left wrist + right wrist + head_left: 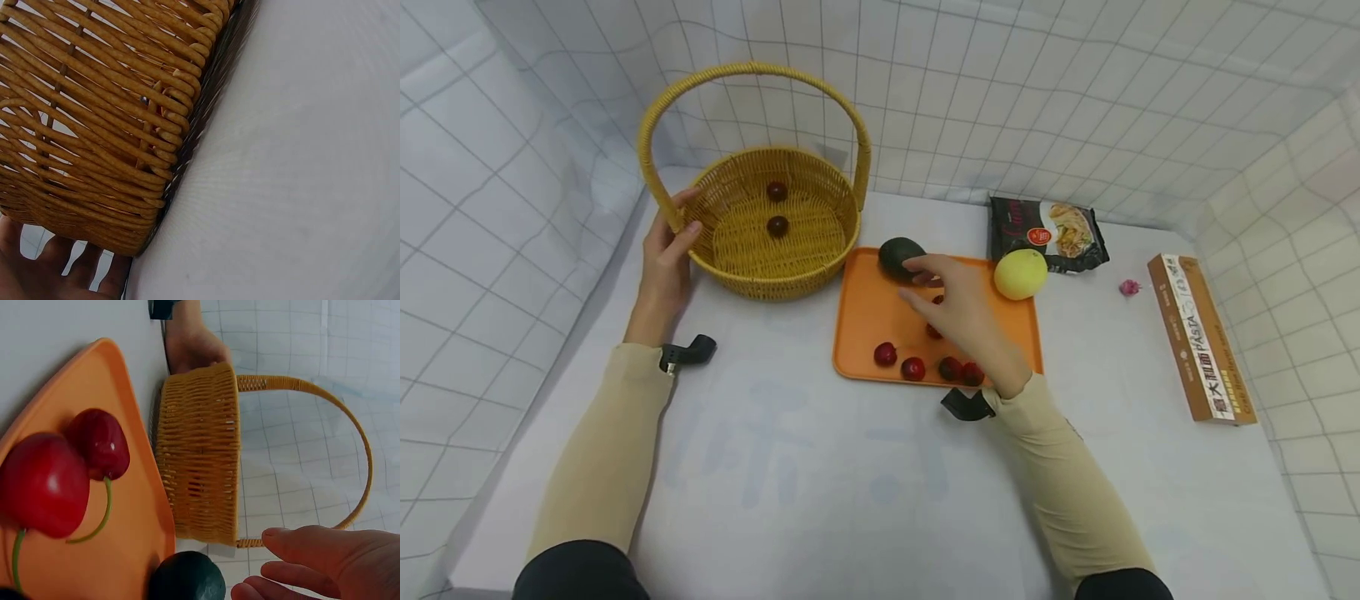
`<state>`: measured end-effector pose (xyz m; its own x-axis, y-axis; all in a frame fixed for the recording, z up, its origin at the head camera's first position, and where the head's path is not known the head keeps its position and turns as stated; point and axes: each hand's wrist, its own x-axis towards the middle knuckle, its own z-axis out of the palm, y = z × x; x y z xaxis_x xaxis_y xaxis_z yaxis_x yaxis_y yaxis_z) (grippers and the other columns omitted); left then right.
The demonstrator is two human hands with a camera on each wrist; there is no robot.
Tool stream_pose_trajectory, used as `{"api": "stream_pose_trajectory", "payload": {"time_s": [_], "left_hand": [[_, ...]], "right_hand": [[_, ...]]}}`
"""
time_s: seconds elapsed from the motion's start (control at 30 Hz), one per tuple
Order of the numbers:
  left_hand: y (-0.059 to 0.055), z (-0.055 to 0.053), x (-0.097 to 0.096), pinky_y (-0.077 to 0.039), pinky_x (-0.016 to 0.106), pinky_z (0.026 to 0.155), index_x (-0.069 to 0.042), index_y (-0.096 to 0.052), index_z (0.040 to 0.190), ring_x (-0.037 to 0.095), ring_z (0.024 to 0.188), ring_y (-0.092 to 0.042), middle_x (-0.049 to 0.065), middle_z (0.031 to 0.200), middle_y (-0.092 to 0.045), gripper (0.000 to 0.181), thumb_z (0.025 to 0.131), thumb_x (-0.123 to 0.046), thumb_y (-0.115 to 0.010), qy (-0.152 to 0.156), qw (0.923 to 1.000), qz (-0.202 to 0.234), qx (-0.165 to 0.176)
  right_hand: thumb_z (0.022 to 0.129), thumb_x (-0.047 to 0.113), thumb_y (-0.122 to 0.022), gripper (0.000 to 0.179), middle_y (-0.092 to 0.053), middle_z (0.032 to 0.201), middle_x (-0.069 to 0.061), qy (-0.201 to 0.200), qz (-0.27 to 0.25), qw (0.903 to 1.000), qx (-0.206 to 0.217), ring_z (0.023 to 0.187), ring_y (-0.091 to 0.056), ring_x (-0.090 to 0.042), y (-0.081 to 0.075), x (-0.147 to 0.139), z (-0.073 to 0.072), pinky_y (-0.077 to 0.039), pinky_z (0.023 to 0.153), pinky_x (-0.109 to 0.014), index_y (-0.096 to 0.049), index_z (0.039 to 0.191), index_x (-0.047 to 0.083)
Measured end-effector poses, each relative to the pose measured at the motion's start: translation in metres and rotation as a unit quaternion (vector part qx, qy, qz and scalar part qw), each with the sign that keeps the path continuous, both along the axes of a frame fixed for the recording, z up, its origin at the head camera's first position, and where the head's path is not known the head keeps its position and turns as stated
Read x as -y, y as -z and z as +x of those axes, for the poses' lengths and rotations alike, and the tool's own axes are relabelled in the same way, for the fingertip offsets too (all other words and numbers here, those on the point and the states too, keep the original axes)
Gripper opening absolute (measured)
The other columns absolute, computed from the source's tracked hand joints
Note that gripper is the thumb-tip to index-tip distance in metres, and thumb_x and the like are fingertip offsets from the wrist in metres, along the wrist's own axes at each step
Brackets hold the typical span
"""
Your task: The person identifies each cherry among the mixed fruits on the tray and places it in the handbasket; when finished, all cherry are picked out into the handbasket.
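At the left, my left hand [664,262] grips the rim of a yellow wicker basket [760,287] beside its handle, thumb on the rim; its fingers [56,253] lie along the outer wall. Two dark red cherries [777,226] lie inside the basket. My right hand [966,308] hovers above an orange tray [857,333], fingers loosely bent, holding nothing. Close to its fingertips is a dark green avocado [897,257]. Several red cherries [885,354] lie on the tray, some partly hidden by the hand; green stems show on the nearest in the right wrist view.
A yellow round fruit [1021,274] sits at the tray's back right corner. Behind it lies a black food packet [1037,233]. Farther right are a small pink thing [1129,287] and a brown pasta box [1201,337]. Grid-patterned white sheets [970,100] surround the table.
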<state>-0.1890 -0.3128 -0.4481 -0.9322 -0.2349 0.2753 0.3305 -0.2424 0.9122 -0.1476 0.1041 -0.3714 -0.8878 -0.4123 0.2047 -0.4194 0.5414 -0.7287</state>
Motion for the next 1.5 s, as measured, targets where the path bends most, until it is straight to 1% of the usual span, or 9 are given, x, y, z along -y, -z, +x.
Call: {"api": "stream_pose_trajectory", "payload": {"time_s": [0.07,0.2,0.4,0.57,0.63,0.73,0.93,1.2,1.5], "left_hand": [[0.0,0.0,-0.001,-0.03,0.03,0.112,-0.006,-0.058,0.148,0.027,0.144,-0.039,0.014,0.156,-0.048,0.051,0.098,-0.008,-0.064,-0.002,1.0,0.0,0.0],[0.0,-0.002,-0.002,-0.031,0.03,0.112,-0.006,-0.058,0.148,0.027,0.143,-0.04,0.013,0.156,-0.049,0.05,0.098,-0.008,-0.064,0.003,1.0,0.004,0.003],[0.001,-0.002,-0.001,-0.03,0.03,0.112,-0.007,-0.057,0.149,0.027,0.144,-0.039,0.013,0.156,-0.048,0.051,0.098,-0.009,-0.064,0.003,1.0,0.0,0.006],[0.0,-0.002,0.0,-0.03,0.03,0.113,-0.008,-0.058,0.149,0.026,0.146,-0.038,0.012,0.157,-0.047,0.051,0.099,-0.01,-0.065,0.005,0.9999,-0.001,0.011],[-0.001,-0.002,0.0,-0.03,0.03,0.112,-0.008,-0.058,0.149,0.026,0.145,-0.038,0.012,0.157,-0.048,0.051,0.098,-0.01,-0.065,0.005,0.9999,-0.002,0.01],[-0.002,-0.001,0.0,-0.031,0.03,0.111,-0.007,-0.059,0.147,0.026,0.143,-0.039,0.012,0.155,-0.049,0.05,0.098,-0.009,-0.065,0.002,1.0,0.004,0.007],[-0.002,0.0,0.0,-0.03,0.03,0.112,-0.007,-0.06,0.147,0.026,0.144,-0.039,0.012,0.154,-0.049,0.049,0.098,-0.009,-0.065,0.0,0.9999,0.008,0.007],[0.0,0.0,0.001,-0.029,0.031,0.114,-0.008,-0.06,0.147,0.026,0.144,-0.039,0.012,0.155,-0.049,0.05,0.098,-0.009,-0.065,-0.002,0.9999,0.005,0.009],[-0.001,-0.001,-0.001,-0.029,0.031,0.113,-0.008,-0.059,0.148,0.028,0.144,-0.04,0.014,0.156,-0.048,0.05,0.098,-0.01,-0.064,-0.003,0.9999,-0.007,0.009]], "right_hand": [[0.094,0.011,-0.08,0.039,-0.074,0.125,-0.019,0.006,0.0,0.9998,-0.017,0.108,-0.071,-0.032,0.002,-0.009,-0.001,-0.059,0.092,-0.05,-0.071,0.13,-0.001],[0.093,0.008,-0.08,0.034,-0.076,0.118,-0.021,0.024,-0.013,0.9992,-0.03,0.105,-0.073,-0.033,0.006,-0.028,-0.003,-0.058,0.094,-0.051,-0.073,0.124,-0.003],[0.095,0.009,-0.079,0.03,-0.076,0.116,-0.02,0.041,-0.011,0.9991,0.001,0.105,-0.072,-0.033,0.011,-0.048,-0.01,-0.057,0.097,-0.054,-0.074,0.122,-0.002],[0.096,0.01,-0.078,0.029,-0.075,0.119,-0.019,0.039,0.0,0.9975,0.059,0.108,-0.072,-0.032,0.022,-0.055,-0.016,-0.058,0.096,-0.05,-0.074,0.122,-0.002],[0.095,0.01,-0.079,0.029,-0.075,0.118,-0.018,0.039,0.006,0.9967,0.071,0.108,-0.072,-0.032,0.029,-0.057,-0.018,-0.058,0.095,-0.048,-0.074,0.121,-0.002],[0.094,0.012,-0.081,0.03,-0.076,0.114,-0.018,0.034,0.006,0.9969,0.071,0.105,-0.072,-0.031,0.036,-0.057,-0.021,-0.058,0.095,-0.047,-0.074,0.119,-0.002],[0.091,0.014,-0.084,0.032,-0.077,0.111,-0.013,0.029,0.021,0.9968,0.071,0.102,-0.071,-0.028,0.044,-0.052,-0.022,-0.057,0.096,-0.046,-0.076,0.119,0.001],[0.09,0.013,-0.085,0.032,-0.077,0.111,-0.012,0.035,0.037,0.9961,0.072,0.102,-0.071,-0.028,0.046,-0.05,-0.02,-0.058,0.095,-0.045,-0.077,0.118,0.003],[0.091,0.012,-0.084,0.032,-0.077,0.112,-0.014,0.04,0.05,0.9966,0.051,0.102,-0.071,-0.032,0.046,-0.051,-0.021,-0.057,0.094,-0.047,-0.075,0.12,0.001]]}}
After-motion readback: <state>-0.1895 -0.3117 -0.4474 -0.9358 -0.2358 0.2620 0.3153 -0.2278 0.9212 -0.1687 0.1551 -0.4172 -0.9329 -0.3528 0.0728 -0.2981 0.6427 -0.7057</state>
